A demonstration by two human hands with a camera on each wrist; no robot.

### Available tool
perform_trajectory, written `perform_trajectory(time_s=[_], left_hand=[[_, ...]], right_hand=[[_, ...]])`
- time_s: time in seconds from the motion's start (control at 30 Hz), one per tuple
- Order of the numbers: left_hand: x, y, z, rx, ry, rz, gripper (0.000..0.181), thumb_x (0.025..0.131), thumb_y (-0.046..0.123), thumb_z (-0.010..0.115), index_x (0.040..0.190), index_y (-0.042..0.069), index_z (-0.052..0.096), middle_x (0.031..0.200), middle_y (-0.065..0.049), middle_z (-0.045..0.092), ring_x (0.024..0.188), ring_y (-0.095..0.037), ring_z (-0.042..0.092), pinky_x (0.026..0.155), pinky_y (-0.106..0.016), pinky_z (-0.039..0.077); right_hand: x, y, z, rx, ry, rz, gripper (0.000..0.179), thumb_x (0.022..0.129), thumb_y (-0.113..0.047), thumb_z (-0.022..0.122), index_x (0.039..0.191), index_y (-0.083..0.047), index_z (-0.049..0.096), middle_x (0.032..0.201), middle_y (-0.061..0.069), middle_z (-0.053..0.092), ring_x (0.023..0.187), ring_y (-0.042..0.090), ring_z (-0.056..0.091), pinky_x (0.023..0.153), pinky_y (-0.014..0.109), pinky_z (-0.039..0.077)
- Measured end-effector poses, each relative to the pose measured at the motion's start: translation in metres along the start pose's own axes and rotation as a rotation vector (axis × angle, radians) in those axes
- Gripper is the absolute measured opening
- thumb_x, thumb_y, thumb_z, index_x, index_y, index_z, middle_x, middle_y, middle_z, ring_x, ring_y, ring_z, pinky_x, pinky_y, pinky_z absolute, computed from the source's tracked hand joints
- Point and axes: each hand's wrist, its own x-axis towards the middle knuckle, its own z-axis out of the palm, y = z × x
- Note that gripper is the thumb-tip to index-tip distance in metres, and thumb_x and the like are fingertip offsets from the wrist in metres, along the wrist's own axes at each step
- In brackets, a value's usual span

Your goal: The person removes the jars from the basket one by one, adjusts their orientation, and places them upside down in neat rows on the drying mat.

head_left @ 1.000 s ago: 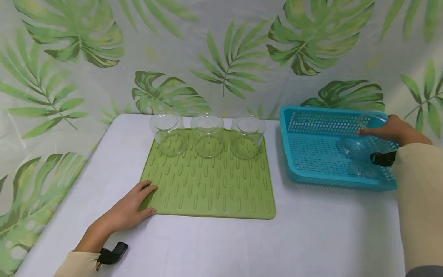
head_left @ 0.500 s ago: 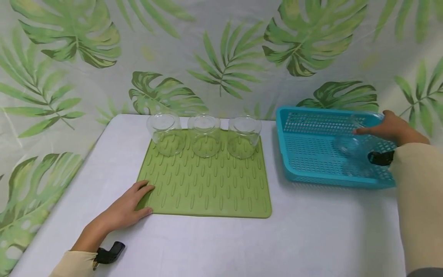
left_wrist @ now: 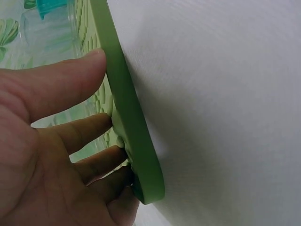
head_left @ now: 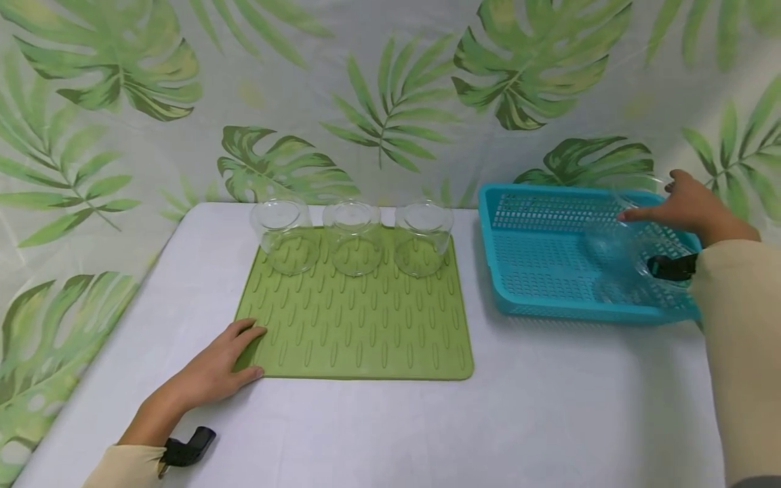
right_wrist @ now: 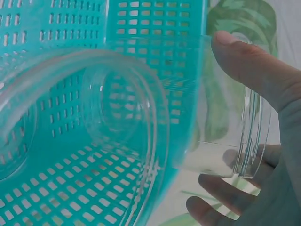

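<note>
Left hand [head_left: 216, 366] loosely spread, fingers on the mat [head_left: 360, 339] at its near-left corner, probably steadying it. Three glasses [head_left: 352, 234] along mat's far edge, apart, presumably against knocking. Right hand [head_left: 689, 207] grips another glass [right_wrist: 225, 132] by its sides at basket's [head_left: 503, 291] far-right corner.

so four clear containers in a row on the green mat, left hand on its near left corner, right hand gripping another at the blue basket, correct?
Wrong count: three clear containers stand in a row on the green mat, not four, as the head view shows. Rest holds: left hand on its near left corner, right hand gripping another container at the blue basket.
</note>
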Motion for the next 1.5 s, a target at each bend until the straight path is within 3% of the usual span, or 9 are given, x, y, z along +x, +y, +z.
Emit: perform_trajectory(time_s=[0.43,0.73,0.93,1.13,1.5], left_hand=[[0.000,0.000,-0.001,-0.004,0.002,0.005,0.066,0.089,0.023,0.073,0.144,0.000,0.045,0.152,-0.029,0.034,0.138,-0.052,0.036,0.104,-0.065,0.041],[0.001,0.000,-0.003,-0.003,0.006,0.007,0.065,0.089,0.022,0.072,0.144,-0.001,0.045,0.152,-0.030,0.033,0.138,-0.053,0.035,0.105,-0.066,0.040],[0.000,0.000,-0.002,-0.007,0.002,0.000,0.066,0.089,0.022,0.073,0.144,-0.001,0.045,0.152,-0.030,0.033,0.138,-0.053,0.035,0.104,-0.066,0.040],[-0.001,-0.001,-0.001,-0.002,0.005,0.001,0.066,0.089,0.022,0.073,0.143,-0.001,0.046,0.151,-0.030,0.034,0.137,-0.053,0.036,0.104,-0.065,0.041],[-0.002,0.000,-0.001,0.000,0.010,0.001,0.066,0.088,0.022,0.073,0.143,-0.001,0.046,0.151,-0.030,0.035,0.137,-0.053,0.037,0.103,-0.065,0.042]], right_hand=[[0.001,-0.014,-0.009,-0.001,0.106,-0.007,0.124,0.086,-0.059,0.065,0.151,0.014,-0.012,0.150,0.048,0.013,0.127,0.067,0.026,0.095,0.078,0.032],[0.002,-0.028,-0.015,-0.036,0.101,-0.006,0.123,0.087,-0.059,0.065,0.150,0.018,-0.006,0.149,0.047,0.019,0.125,0.066,0.029,0.095,0.077,0.033],[0.001,-0.033,-0.015,0.047,0.071,-0.019,0.122,0.087,-0.058,0.066,0.153,0.010,-0.010,0.155,0.044,0.010,0.130,0.067,0.025,0.095,0.078,0.032],[-0.005,-0.047,-0.018,0.154,0.021,-0.102,0.120,0.089,-0.049,0.069,0.156,-0.001,-0.018,0.160,0.038,0.000,0.139,0.065,0.015,0.099,0.078,0.026],[-0.024,-0.081,-0.021,0.142,0.025,-0.206,0.117,0.087,-0.043,0.074,0.159,-0.007,-0.011,0.160,0.036,0.009,0.140,0.062,0.020,0.098,0.078,0.028]])
